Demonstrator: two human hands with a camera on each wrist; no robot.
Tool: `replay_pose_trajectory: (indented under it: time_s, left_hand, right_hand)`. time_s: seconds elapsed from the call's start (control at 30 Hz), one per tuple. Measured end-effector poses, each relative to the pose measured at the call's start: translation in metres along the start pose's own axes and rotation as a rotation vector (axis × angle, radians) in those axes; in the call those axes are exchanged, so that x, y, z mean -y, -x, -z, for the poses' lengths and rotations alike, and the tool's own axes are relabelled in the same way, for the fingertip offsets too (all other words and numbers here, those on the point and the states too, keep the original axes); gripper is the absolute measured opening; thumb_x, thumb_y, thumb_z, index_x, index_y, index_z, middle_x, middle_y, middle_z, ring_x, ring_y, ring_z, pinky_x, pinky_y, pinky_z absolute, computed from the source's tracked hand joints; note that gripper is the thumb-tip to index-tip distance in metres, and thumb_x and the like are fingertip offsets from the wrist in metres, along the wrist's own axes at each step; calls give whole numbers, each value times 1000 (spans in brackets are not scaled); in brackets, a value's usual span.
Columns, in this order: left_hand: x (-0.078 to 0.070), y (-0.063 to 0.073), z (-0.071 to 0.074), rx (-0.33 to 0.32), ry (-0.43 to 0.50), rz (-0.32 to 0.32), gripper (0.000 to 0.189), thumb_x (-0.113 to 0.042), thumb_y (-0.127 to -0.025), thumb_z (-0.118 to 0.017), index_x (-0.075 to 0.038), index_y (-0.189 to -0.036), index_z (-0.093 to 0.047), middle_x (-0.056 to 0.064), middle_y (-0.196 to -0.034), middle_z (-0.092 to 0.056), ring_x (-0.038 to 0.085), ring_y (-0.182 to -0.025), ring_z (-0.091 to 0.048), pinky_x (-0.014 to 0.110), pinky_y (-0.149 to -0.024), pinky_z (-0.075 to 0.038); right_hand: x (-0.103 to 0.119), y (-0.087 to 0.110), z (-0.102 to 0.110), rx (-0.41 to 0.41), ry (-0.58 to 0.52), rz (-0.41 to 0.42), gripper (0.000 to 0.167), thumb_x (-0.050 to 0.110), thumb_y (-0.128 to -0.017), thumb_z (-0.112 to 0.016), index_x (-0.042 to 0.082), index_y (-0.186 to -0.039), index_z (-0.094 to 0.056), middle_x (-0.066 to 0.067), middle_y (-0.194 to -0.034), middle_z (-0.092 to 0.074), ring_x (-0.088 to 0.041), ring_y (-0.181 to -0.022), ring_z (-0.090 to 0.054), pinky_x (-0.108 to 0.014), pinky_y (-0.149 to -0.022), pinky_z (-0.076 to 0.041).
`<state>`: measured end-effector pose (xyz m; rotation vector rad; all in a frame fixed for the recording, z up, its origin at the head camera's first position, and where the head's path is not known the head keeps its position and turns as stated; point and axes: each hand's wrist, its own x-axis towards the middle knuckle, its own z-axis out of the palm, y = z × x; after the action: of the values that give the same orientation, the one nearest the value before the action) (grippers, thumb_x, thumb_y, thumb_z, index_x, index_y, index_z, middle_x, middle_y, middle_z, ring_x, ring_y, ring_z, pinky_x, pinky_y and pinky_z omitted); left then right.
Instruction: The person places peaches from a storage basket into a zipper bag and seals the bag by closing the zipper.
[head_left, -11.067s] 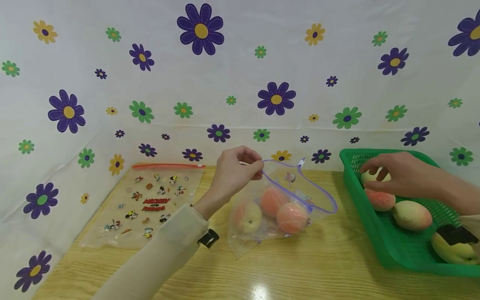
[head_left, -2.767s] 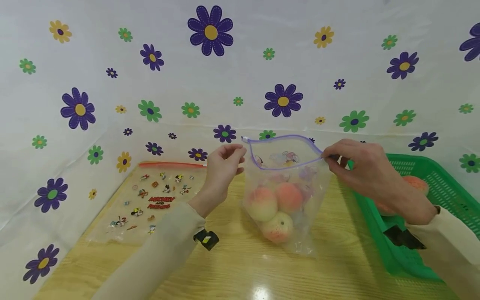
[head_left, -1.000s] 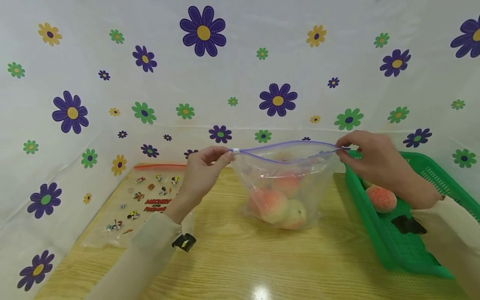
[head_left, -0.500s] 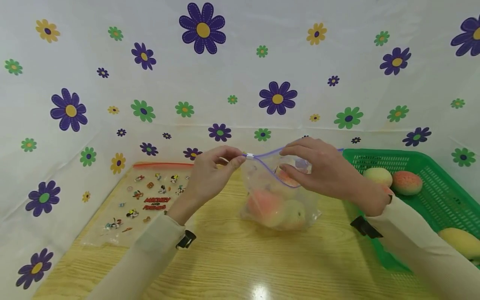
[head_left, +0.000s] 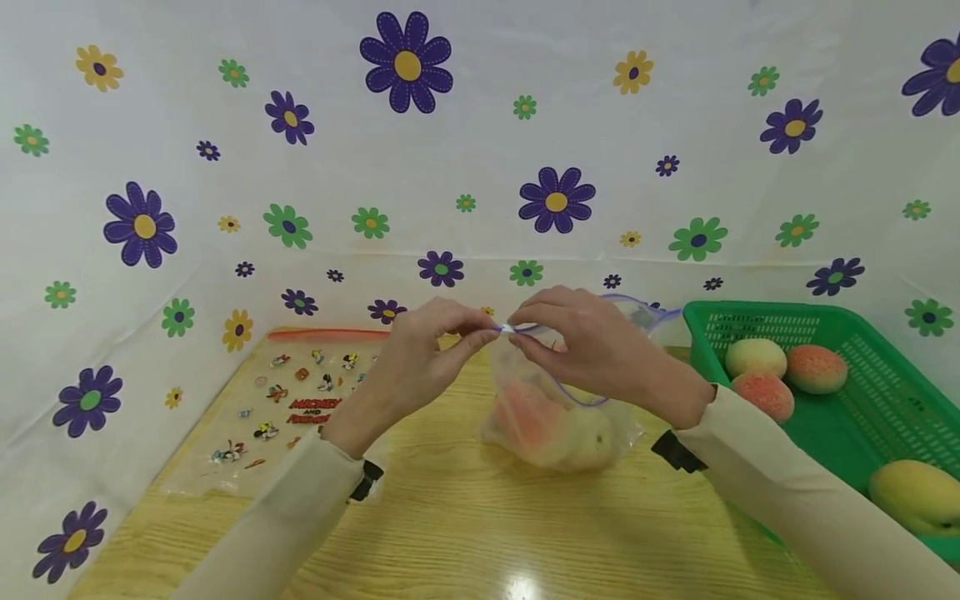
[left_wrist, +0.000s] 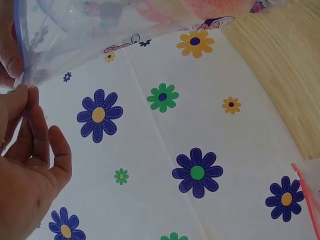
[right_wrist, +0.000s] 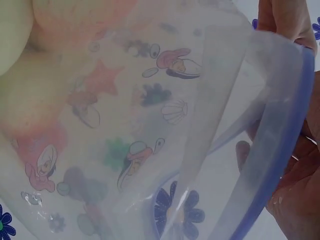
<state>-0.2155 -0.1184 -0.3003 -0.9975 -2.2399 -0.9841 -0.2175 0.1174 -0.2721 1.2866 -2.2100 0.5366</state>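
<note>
A clear slider zip bag (head_left: pixel 555 450) with a purple zip stands on the table, holding several peaches (head_left: pixel 528 412). My left hand (head_left: pixel 420 350) pinches the left end of its zip between thumb and forefinger. Right beside those fingertips, my right hand (head_left: pixel 588 346) pinches the small white slider (head_left: pixel 507 329). To the right of the slider the bag's mouth gapes, partly hidden behind my right hand. In the left wrist view, the fingertips of both hands meet at the purple zip (left_wrist: pixel 21 40). Cartoon prints and the blurred fruit fill the bag (right_wrist: pixel 115 125) in the right wrist view.
A flat, clear bag (head_left: pixel 300 383) with a red zip and cartoon prints lies at the left on the wooden table (head_left: pixel 465 533). At the right, a green basket (head_left: pixel 825 450) holds peaches (head_left: pixel 817 369) and a yellowish mango-like fruit (head_left: pixel 911 496). A flower-printed sheet hangs behind.
My right hand has let go of the zip's right end and come left to the slider. That end now droops towards the basket. My left hand has shifted slightly right, still pinching the zip.
</note>
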Motion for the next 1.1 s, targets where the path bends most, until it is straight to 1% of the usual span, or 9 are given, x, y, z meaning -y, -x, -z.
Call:
replay_pose_trajectory:
  time_s: [0.07, 0.23, 0.37, 0.47, 0.6, 0.83, 1.0, 1.1]
  left_hand:
    - [-2, 0, 0, 8, -14, -19, 9, -11, -95, -73, -7, -101, -77, 3, -97, -76, 12, -88, -64, 27, -74, -56]
    - [-5, 0, -1, 29, -69, -62, 5, -6, -97, -69, -4, -99, -73, 4, -94, -72, 15, -88, -60, 30, -77, -55]
    - [-9, 0, -3, 44, -131, -78, 3, -5, -98, -67, -5, -96, -69, 4, -90, -67, 16, -86, -57, 30, -76, -53]
    - [-11, -1, -5, 49, -167, -80, 4, -5, -98, -66, -5, -95, -66, 4, -89, -66, 17, -85, -56, 28, -74, -52]
    - [-10, -1, -6, 49, -188, -65, 4, -4, -99, -65, -5, -94, -65, 4, -88, -64, 17, -84, -55, 28, -72, -51]
    - [-8, -1, -11, 31, -188, -61, 6, -3, -99, -63, -5, -93, -62, 4, -85, -60, 17, -81, -52, 28, -70, -47]
    - [-7, -2, -12, 27, -179, -54, 6, -3, -99, -63, -5, -94, -61, 5, -85, -59, 17, -81, -52, 28, -70, -48]
    - [-7, -2, -11, 27, -176, -45, 6, -3, -99, -62, -5, -94, -61, 5, -85, -59, 17, -81, -52, 28, -70, -48]
  right_hand:
    - [-1, -1, -1, 4, -7, -1, 13, 12, -91, -77, 5, -102, -76, -5, -99, -76, -19, -91, -71, -33, -78, -61]
    - [0, -3, -2, 42, -31, -10, 9, 12, -93, -75, 6, -100, -75, -3, -94, -75, -14, -81, -66, -27, -70, -58]
    - [2, -4, -4, 61, -49, 2, 5, 7, -92, -73, 6, -97, -72, -3, -90, -70, -14, -76, -60, -24, -65, -53]
    - [3, -4, -5, 65, -55, 2, 6, 4, -91, -73, 6, -96, -71, -3, -89, -69, -14, -76, -58, -24, -65, -53]
    - [4, -5, -5, 71, -66, -7, 5, 4, -91, -72, 5, -96, -71, -4, -89, -69, -14, -77, -60, -25, -68, -56]
    - [5, -6, -6, 74, -76, -12, 4, 2, -93, -69, 6, -94, -69, -4, -89, -68, -14, -79, -61, -27, -69, -57]
    - [4, -6, -7, 66, -84, -12, 4, 1, -92, -69, 4, -94, -68, -6, -89, -69, -15, -83, -67, -29, -74, -60]
    - [5, -6, -6, 72, -81, -19, 3, 1, -92, -69, 4, -95, -69, -6, -89, -69, -16, -82, -66, -29, -73, -60]
